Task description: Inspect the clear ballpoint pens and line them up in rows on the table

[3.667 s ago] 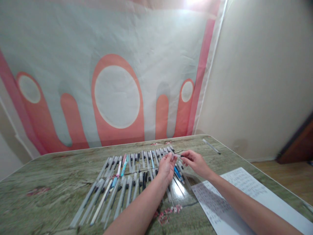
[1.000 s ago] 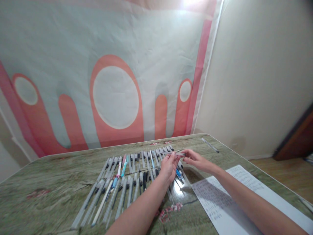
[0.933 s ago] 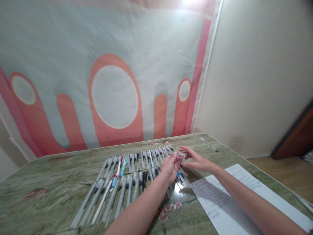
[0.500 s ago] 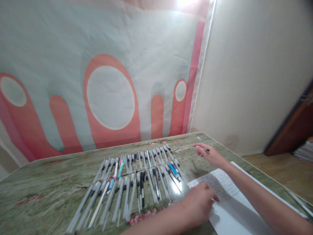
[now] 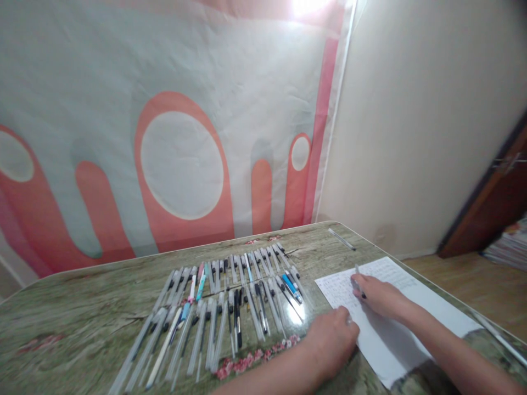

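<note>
In the head view, my right hand (image 5: 379,294) is closed around a clear pen (image 5: 357,269) over a sheet of paper (image 5: 436,312) with rows of handwriting. The pen's upper end sticks up past the fingers, and a dark part shows below them. My left hand (image 5: 333,337) rests at the paper's left edge with curled fingers. A small pale bit shows between its thumb and fingers, too blurred to name. Left of the hands lie several pens (image 5: 201,340) in two rough rows, mostly clear with dark grips, a few blue, black or white.
A single clear pen (image 5: 341,240) lies near the far right corner of the marbled table (image 5: 82,323). A pale rod (image 5: 498,329) lies along the right edge. Behind stands a wall hanging (image 5: 185,164) with orange shapes; a stack of papers (image 5: 508,247) is on the floor.
My right hand has come back from the far right corner to the paper with the pen. The paper has shifted away from me and turned. My left hand has barely moved.
</note>
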### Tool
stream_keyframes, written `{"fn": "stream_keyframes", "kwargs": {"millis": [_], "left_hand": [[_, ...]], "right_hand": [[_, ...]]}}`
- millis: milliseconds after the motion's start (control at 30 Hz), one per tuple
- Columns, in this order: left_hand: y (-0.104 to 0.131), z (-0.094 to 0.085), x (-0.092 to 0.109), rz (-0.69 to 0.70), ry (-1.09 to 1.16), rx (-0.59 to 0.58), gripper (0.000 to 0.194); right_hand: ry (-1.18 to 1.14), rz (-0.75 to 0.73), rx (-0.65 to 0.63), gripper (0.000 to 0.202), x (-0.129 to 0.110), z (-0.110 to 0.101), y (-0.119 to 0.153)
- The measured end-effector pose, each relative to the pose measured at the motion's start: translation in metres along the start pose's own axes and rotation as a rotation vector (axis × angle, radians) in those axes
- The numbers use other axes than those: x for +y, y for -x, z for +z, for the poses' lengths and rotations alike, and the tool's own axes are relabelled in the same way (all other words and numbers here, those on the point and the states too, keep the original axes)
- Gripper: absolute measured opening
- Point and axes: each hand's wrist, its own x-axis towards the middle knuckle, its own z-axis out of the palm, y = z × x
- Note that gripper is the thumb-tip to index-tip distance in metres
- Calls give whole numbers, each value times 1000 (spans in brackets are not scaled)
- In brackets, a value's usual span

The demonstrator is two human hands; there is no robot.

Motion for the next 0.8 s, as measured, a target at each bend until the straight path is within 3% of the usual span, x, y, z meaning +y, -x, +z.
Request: {"fn": "stream_keyframes", "kwargs": {"millis": [167, 333, 467, 700, 800], "left_hand": [[-4, -13, -8, -117, -31, 10, 37], [-16, -9, -22, -268, -114, -85, 21], [-20, -3, -32, -363, -157, -77, 22], [-17, 3, -41, -349, -208, 66, 36], [-15, -3, -33, -256, -187, 83, 34]], "right_hand": [[112, 41, 95, 31, -7, 9, -15], [142, 38, 195, 34, -13, 17, -16], [140, 17, 244, 34, -12, 20, -15], [100, -41, 315, 37, -11, 25, -18], [59, -59, 349, 38, -12, 27, -19]]}}
